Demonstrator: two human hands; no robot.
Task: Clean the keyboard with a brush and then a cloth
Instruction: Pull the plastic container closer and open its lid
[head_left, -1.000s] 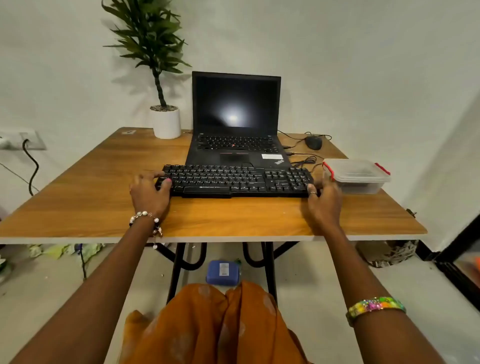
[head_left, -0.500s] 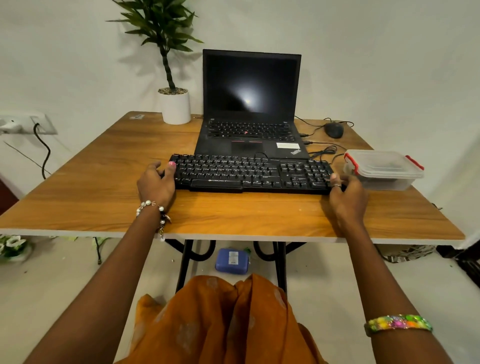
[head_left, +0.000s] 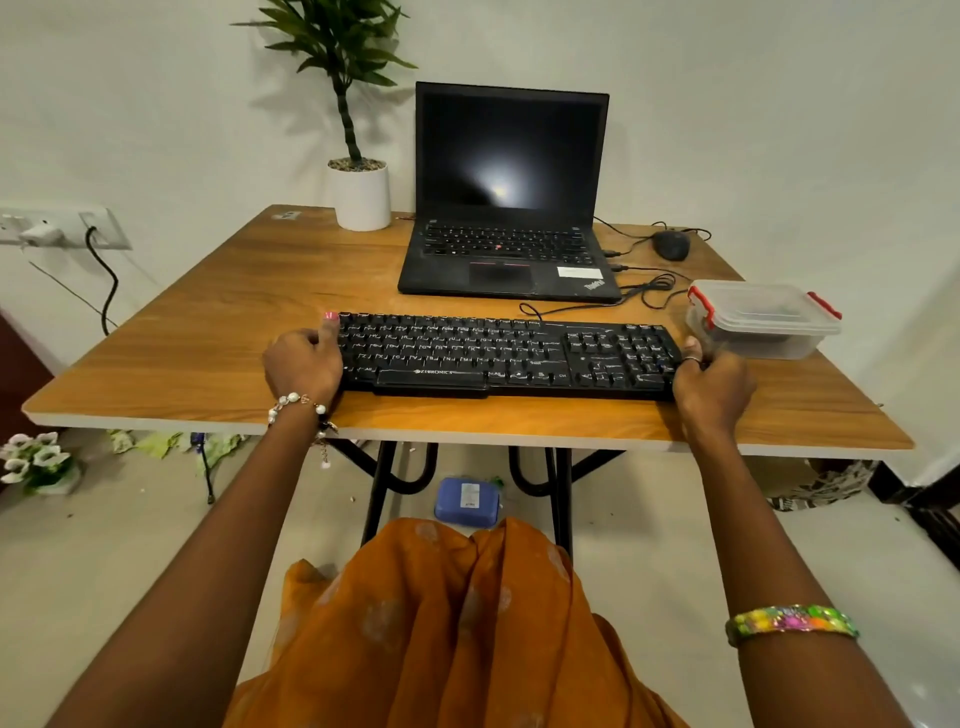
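A black keyboard (head_left: 506, 356) lies flat on the wooden table (head_left: 208, 343), close to its near edge. My left hand (head_left: 304, 361) grips the keyboard's left end, thumb along the top corner. My right hand (head_left: 714, 382) grips its right end with curled fingers. No brush or cloth shows in the open. A clear plastic box with red clips (head_left: 761, 319) stands just right of the keyboard; its contents are dark and unclear.
An open black laptop (head_left: 506, 208) sits behind the keyboard, with a mouse (head_left: 670, 244) and loose cables to its right. A potted plant (head_left: 358, 192) stands at the back. A blue box (head_left: 467, 501) lies on the floor under the table.
Both hands have pulled the keyboard away from the laptop toward the table's near edge. A gap with the cable now shows between laptop and keyboard.
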